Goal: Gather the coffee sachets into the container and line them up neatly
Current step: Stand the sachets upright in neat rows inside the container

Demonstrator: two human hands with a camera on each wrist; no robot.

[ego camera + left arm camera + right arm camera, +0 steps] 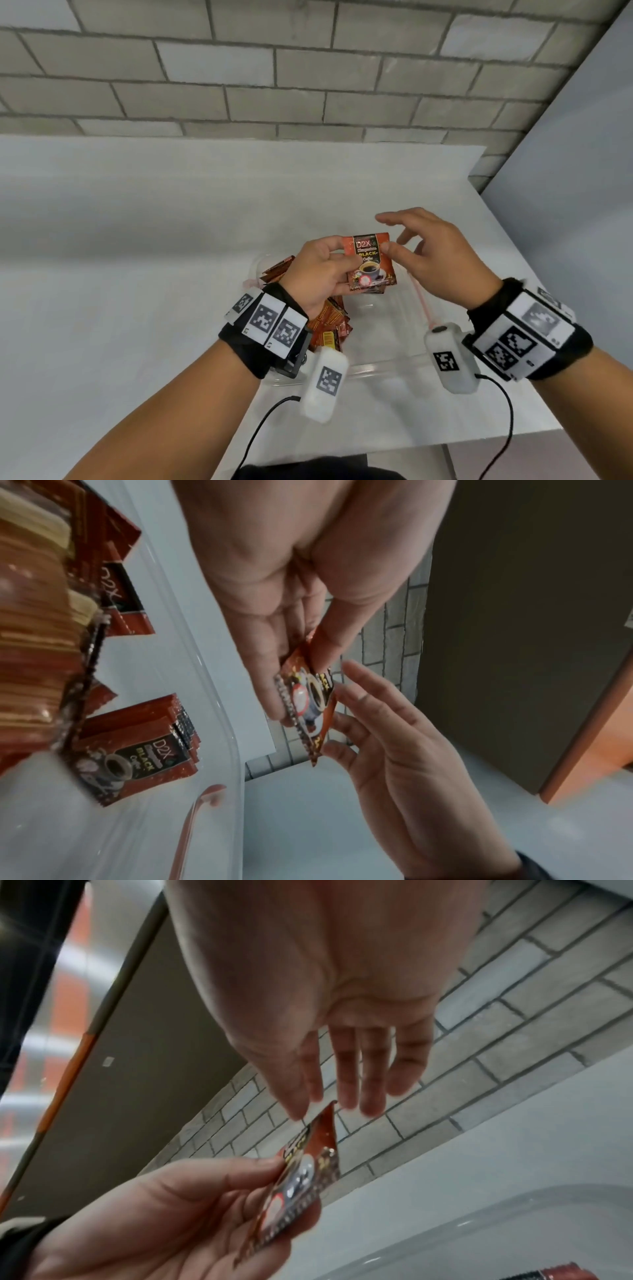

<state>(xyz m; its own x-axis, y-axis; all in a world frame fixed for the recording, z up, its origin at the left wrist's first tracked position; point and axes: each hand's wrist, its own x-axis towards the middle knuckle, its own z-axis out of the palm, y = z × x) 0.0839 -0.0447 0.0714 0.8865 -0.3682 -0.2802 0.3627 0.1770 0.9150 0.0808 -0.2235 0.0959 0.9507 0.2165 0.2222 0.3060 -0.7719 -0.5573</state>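
Observation:
A red and black coffee sachet (pixel 371 263) is pinched upright in my left hand (pixel 339 270) above the clear plastic container (pixel 387 368). My right hand (pixel 397 236) is beside it with fingers spread and straight, its thumb touching the sachet's right edge. In the left wrist view the sachet (pixel 308 704) sits between my left thumb and fingers, with the right hand (pixel 394 750) behind it. The right wrist view shows my right fingertips (pixel 346 1096) at the sachet's (pixel 301 1172) top corner. Several more sachets (pixel 329 322) stand in the container's left part.
The container sits on a white table (pixel 137 240) set against a grey brick wall (pixel 308 85). The table's right edge (pixel 513 246) runs close to my right hand. Cables from the wrist cameras hang over the near edge.

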